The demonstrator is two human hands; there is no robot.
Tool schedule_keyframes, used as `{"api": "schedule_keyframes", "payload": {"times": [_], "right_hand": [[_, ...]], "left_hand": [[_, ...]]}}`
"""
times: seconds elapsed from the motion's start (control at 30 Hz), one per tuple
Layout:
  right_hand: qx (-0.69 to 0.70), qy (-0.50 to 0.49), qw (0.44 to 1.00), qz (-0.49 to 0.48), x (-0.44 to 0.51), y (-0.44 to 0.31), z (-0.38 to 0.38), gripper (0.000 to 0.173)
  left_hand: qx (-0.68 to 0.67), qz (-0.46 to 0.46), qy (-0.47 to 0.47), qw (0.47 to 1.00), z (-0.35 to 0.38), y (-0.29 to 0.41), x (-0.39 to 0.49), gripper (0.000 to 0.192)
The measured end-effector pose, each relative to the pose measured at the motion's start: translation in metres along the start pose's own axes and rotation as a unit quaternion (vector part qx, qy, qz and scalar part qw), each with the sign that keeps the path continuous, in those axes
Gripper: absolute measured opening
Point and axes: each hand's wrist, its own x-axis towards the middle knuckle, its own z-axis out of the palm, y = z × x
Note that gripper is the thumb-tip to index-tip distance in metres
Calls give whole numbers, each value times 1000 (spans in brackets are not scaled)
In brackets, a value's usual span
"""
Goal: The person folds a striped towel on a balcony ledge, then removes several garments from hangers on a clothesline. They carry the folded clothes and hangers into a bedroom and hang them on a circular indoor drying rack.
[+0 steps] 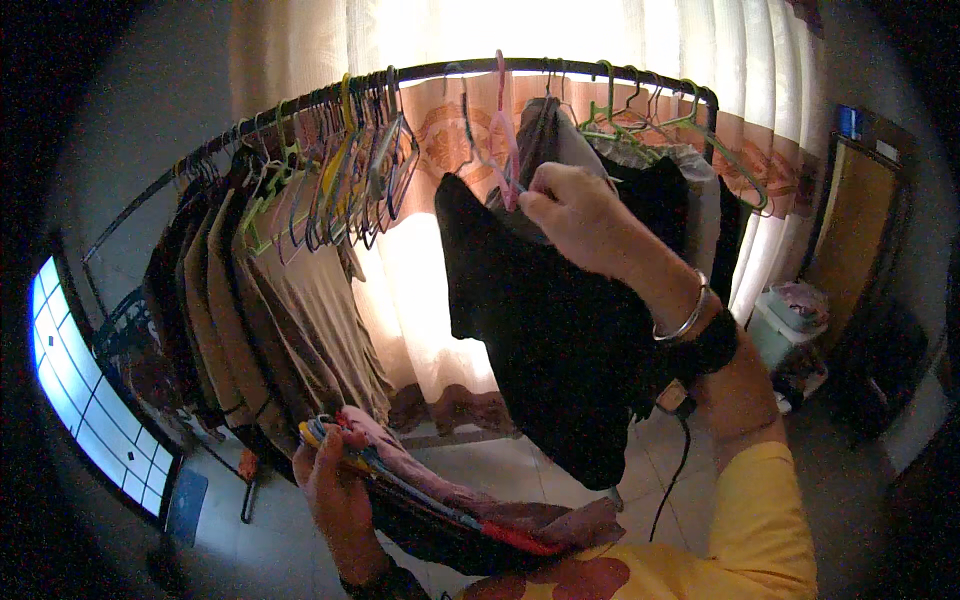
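Observation:
My left hand (334,480), low and left of my body, grips the hook ends of several hangers. Garments on them drape toward my yellow shirt: a pinkish one (450,484), a dark one (435,532) and a strip of red (517,537). Raised to the front, my right hand (574,206) has its fingers pinched at a hanger beside a pink hanger (502,142); which hanger it grips is partly hidden. A black garment (555,330) hangs beneath that hand and forearm, with a dark hanger hook (466,124) rising above its shoulder.
A curved clothes rail (442,70) spans the view, carrying bunched bare hangers (360,180), brown jackets (225,300) and dark clothes at right. Behind are curtains (405,300). A black cable (679,472) trails over the tiled floor. Lidded bins (784,330) stand at right.

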Motion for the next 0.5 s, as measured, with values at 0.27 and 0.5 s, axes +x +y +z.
{"api": "schedule_keyframes", "payload": {"times": [0.27, 0.5], "right_hand": [[74, -47, 996, -1, -39, 16, 17, 19], [121, -119, 985, 39, -118, 43, -29, 17]], "left_hand": [[5, -24, 27, 999, -14, -1, 16, 21], [57, 7, -26, 998, 4, -8, 23, 19]]}}
